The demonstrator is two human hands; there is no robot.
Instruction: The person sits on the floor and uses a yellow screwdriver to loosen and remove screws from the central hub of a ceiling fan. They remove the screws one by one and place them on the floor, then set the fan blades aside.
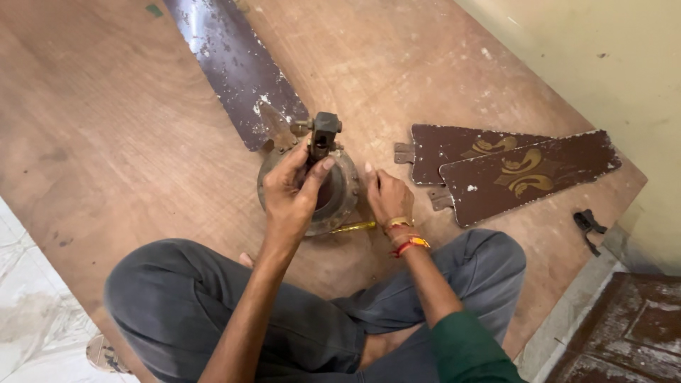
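So I'm sitting cross-legged on a big sheet of brown plywood (106,142) with the fan motor housing (340,191) right at the middle of the frame, just in front of my knees. My left hand (291,191) is draped over the top of it, fingers curled around the dark metal shaft (324,135) that sticks up out of the hub, thumb pressed against the shaft's side. My right hand (386,195) rests just beside the housing on its right edge, fingers bunched together and pointing up; I can't tell whether they're pinching anything. A thin yellow-handled tool (355,227) lies on the board under the housing, between my two hands.

One dark maroon blade (237,64), paint badly chipped, stretches off to the upper left and reaches the housing. Two loose blades (511,170) with gold scroll marks lie overlapped at the right, well apart from the motor. A small black clip (589,223) sits at the far right edge.
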